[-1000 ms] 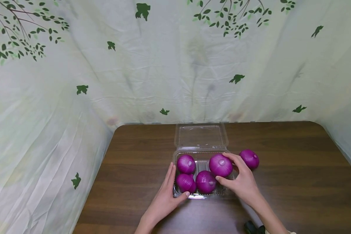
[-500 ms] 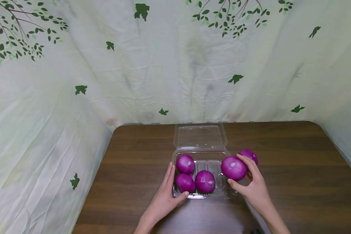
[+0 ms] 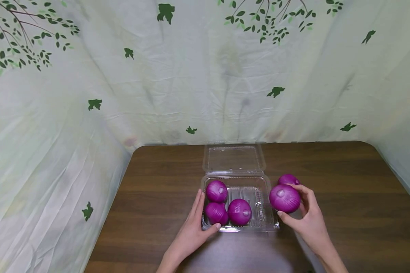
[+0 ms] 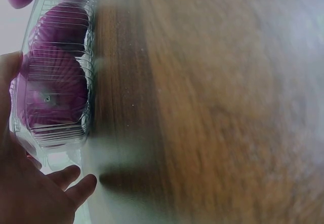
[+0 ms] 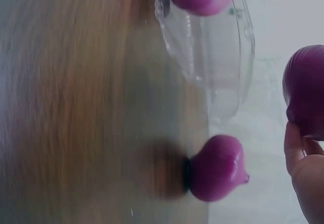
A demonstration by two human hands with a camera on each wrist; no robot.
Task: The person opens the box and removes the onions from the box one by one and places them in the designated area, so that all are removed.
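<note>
My right hand [image 3: 307, 216] holds a purple onion [image 3: 284, 198] between thumb and fingers, just right of the clear plastic clamshell container [image 3: 264, 204]. In the right wrist view the held onion [image 5: 308, 89] is raised above the table. My left hand [image 3: 193, 227] rests against the container's left side with fingers straight, its thumb at the front rim. Inside sit three purple onions: one at the back left [image 3: 216, 191], one at the front left [image 3: 216, 213] and one at the front middle [image 3: 239, 212]. The left wrist view shows an onion [image 4: 53, 84] through the container's ribbed wall.
Another purple onion [image 3: 288, 179] stands on the wooden table [image 3: 345, 197], behind the held one and partly hidden by it. The container's lid [image 3: 234, 159] lies folded back toward the table's far edge. A leaf-patterned curtain [image 3: 205, 76] hangs behind.
The right hand has moved right with its onion, from over the container's back right to beyond its right edge. The left hand stays in place.
</note>
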